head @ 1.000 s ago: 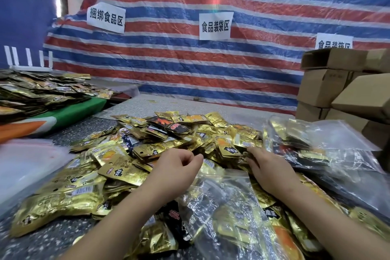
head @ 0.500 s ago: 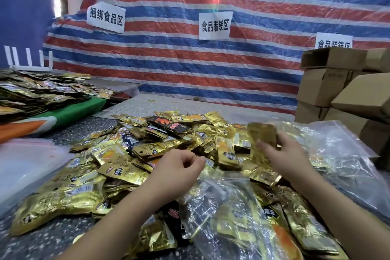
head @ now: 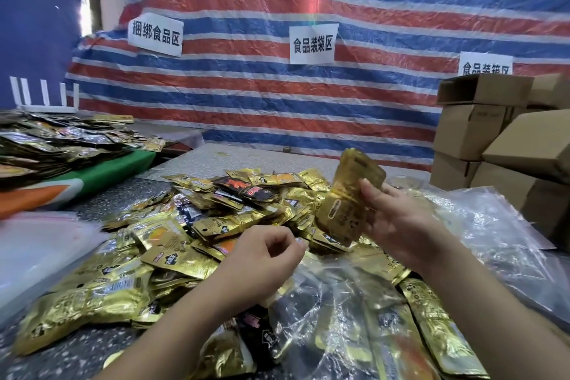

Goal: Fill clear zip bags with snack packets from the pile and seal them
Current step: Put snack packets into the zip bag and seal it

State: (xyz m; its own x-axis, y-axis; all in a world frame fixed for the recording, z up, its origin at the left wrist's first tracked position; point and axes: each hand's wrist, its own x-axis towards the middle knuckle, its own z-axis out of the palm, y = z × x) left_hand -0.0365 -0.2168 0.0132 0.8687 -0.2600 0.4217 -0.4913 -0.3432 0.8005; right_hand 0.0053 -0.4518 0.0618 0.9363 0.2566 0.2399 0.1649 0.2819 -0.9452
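A pile of gold snack packets point(head: 172, 241) covers the speckled table point(head: 101, 197) in front of me. My right hand point(head: 398, 225) grips a bunch of gold packets point(head: 345, 203), lifted above the pile's right side. My left hand point(head: 262, 259) pinches the top edge of a clear zip bag point(head: 333, 311) that lies near me with several packets inside. The bag's mouth faces the pile.
Filled clear bags point(head: 493, 234) lie at the right in front of stacked cardboard boxes point(head: 493, 145). A stack of empty zip bags point(head: 37, 253) sits at the left edge. More packets point(head: 55, 145) lie on a green cloth at far left. A striped tarp hangs behind.
My right hand reached into the pile, took a bunch of gold packets and lifted them up toward me. My left hand stayed on the bag's edge.
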